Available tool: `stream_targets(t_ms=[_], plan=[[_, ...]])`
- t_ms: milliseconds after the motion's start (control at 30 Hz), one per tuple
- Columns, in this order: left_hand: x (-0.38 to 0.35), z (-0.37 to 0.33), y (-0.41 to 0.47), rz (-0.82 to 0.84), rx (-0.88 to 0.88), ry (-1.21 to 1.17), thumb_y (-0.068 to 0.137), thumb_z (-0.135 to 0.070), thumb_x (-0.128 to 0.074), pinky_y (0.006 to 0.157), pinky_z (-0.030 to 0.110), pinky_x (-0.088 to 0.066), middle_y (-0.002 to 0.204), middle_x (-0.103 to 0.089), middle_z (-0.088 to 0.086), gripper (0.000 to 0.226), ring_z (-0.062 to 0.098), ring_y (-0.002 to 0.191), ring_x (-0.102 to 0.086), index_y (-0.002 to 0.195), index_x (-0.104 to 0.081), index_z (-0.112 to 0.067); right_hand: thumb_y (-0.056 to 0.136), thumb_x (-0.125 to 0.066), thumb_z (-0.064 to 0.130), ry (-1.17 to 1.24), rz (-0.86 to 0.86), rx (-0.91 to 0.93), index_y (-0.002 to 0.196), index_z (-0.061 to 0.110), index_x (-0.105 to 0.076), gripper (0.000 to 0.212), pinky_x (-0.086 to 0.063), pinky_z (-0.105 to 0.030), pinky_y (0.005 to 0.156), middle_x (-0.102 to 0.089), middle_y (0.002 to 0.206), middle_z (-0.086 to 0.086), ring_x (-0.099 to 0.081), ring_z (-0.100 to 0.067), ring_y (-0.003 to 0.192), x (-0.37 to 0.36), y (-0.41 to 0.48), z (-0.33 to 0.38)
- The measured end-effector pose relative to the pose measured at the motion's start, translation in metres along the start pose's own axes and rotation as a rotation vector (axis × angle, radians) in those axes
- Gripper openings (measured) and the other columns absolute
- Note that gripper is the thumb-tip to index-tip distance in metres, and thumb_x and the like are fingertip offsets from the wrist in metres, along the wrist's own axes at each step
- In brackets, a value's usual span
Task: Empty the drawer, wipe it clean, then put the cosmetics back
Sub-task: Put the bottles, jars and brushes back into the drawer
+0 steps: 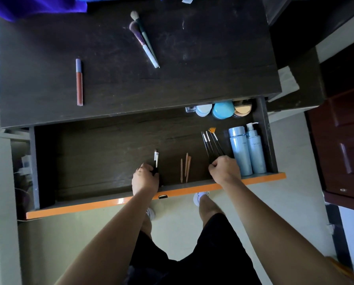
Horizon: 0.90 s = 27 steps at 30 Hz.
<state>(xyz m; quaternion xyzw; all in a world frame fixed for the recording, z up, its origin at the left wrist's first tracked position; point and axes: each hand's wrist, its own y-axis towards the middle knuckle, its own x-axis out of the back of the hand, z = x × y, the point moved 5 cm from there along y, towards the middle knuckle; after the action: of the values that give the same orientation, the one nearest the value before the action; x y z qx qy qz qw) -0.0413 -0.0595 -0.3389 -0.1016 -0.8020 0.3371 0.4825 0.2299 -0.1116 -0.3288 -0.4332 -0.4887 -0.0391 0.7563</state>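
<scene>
Drawer [48, 161] left half bare; wooden sticks [185, 167] mid-front; bottles [247, 150], jars [223, 110] crowd right.

In drawer [110, 153], wooden sticks [186, 167] between left fingers [149, 168] and right fingers [212, 168], blue bottles [247, 151] right of both; on desktop [192, 68] beyond, lip gloss [79, 82], brushes [144, 39]

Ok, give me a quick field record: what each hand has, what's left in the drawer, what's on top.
left hand: grips small brushes inside the drawer
right hand: grips a bundle of thin black-handled brushes
loose in drawer: three wooden sticks, two blue bottles lying at the right, round jars and a small glass bottle at back right
on desktop: lip gloss tube, two makeup brushes
stage: drawer only partly emptied
</scene>
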Motion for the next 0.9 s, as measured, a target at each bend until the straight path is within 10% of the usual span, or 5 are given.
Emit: stream_targets(t_ms=[267, 567, 900], plan=[[0.033, -0.008, -0.007, 0.026, -0.002, 0.07, 0.086, -0.036, -0.066, 0.083, 0.034, -0.046, 0.116, -0.059, 0.007, 0.035, 0.028, 0.108, -0.057, 0.116, -0.059, -0.018, 0.09, -0.063, 0.034, -0.04, 0.03, -0.056, 0.081, 0.015, -0.071, 0.022, -0.051, -0.028, 0.062, -0.067, 0.076, -0.002, -0.066, -0.022, 0.075, 0.027, -0.001, -0.003], [0.165, -0.066, 0.036, -0.423, -0.34, 0.097, 0.09, -0.037, -0.059, 0.104, 0.047, -0.035, 0.145, -0.039, 0.01, 0.05, 0.033, 0.132, -0.034, 0.136, -0.051, -0.02, 0.091, -0.063, 0.032, 0.344, -0.278, 0.445, 0.11, 0.022, -0.067, 0.022, -0.054, -0.037, 0.081, -0.065, 0.105, 0.001, -0.065, -0.021, 0.094, 0.11, 0.019, 0.162], [0.191, -0.09, 0.104, -0.343, -0.364, 0.416, 0.093, -0.056, -0.039, 0.113, 0.05, -0.019, 0.16, -0.02, 0.002, 0.065, 0.028, 0.141, -0.021, 0.15, -0.03, -0.027, 0.095, -0.048, 0.054, 0.184, -0.341, 0.384, 0.142, 0.018, -0.044, 0.059, -0.041, -0.042, 0.1, -0.046, 0.133, -0.013, -0.044, -0.032, 0.124, 0.137, 0.096, 0.287]])
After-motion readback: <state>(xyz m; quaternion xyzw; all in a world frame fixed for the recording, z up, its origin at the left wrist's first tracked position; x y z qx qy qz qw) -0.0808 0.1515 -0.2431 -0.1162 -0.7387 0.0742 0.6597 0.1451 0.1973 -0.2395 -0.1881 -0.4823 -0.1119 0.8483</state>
